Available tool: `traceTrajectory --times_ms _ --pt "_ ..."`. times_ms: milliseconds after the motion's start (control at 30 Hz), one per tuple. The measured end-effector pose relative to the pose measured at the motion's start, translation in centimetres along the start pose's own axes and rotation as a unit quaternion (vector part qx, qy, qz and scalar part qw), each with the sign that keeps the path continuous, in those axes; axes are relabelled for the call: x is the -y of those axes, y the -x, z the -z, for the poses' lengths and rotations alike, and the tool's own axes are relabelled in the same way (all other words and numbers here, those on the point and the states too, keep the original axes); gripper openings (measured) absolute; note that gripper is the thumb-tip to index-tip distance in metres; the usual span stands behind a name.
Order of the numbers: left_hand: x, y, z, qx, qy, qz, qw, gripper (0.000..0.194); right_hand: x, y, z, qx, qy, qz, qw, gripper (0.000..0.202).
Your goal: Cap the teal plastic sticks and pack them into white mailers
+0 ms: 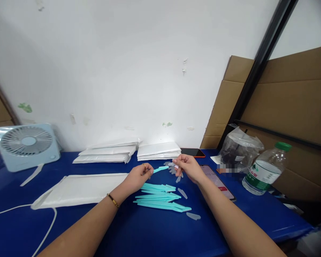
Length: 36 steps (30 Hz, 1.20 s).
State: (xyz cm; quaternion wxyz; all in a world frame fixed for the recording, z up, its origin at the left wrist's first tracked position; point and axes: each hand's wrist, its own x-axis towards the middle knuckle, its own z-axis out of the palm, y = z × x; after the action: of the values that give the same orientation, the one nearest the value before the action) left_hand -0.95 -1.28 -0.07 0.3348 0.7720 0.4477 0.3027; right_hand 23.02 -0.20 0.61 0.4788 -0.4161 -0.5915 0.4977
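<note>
My left hand (141, 175) pinches one turquoise stick (161, 169), whose narrow end points right toward my other hand. Thumb and fingers of my right hand (186, 167) are closed together over a small group of translucent caps (172, 170); what they hold, if anything, is too small to name. Below both hands, several turquoise sticks (160, 205) lie in bunches on the blue table (139, 235). Two loose translucent caps, one (182, 193) beside the sticks and another (193, 216) nearer the front, rest to their right.
White padded envelopes (80, 189) lie at left, with stacks (159, 150) by the wall. A fan (29, 146) stands far left, near a white cable (52, 228). On the right are a phone (216, 178), a second phone (194, 153), a plastic bag (239, 146) and a bottle (266, 171).
</note>
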Motion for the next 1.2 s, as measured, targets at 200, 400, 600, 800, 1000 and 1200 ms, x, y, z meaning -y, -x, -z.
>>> traceTrajectory --times_ms 200,400,600,800,1000,1200 --pt "0.0 0.0 -0.2 -0.010 0.016 -0.016 1.000 0.028 -0.2 0.2 -1.4 0.011 -0.045 -0.027 0.999 0.036" --pt "-0.5 0.0 -0.8 -0.028 -0.003 -0.023 0.999 0.028 -0.7 0.5 -2.9 0.043 -0.044 -0.032 0.998 0.035" --pt "0.7 -0.5 0.0 -0.028 -0.124 -0.010 0.992 0.026 -1.1 -0.1 -1.9 0.001 0.170 0.005 0.985 0.032" --pt "1.2 -0.4 0.6 -0.055 -0.282 -0.029 0.957 0.018 1.0 0.6 1.4 0.057 0.424 0.110 0.897 0.010" --pt "-0.4 0.6 -0.1 0.092 -0.236 -0.085 0.964 0.019 1.4 1.4 2.4 0.172 0.513 0.034 0.840 0.013" --pt "-0.1 0.4 -0.2 0.081 -0.212 -0.048 0.973 0.015 1.1 1.1 2.2 0.166 0.506 0.000 0.846 0.010"
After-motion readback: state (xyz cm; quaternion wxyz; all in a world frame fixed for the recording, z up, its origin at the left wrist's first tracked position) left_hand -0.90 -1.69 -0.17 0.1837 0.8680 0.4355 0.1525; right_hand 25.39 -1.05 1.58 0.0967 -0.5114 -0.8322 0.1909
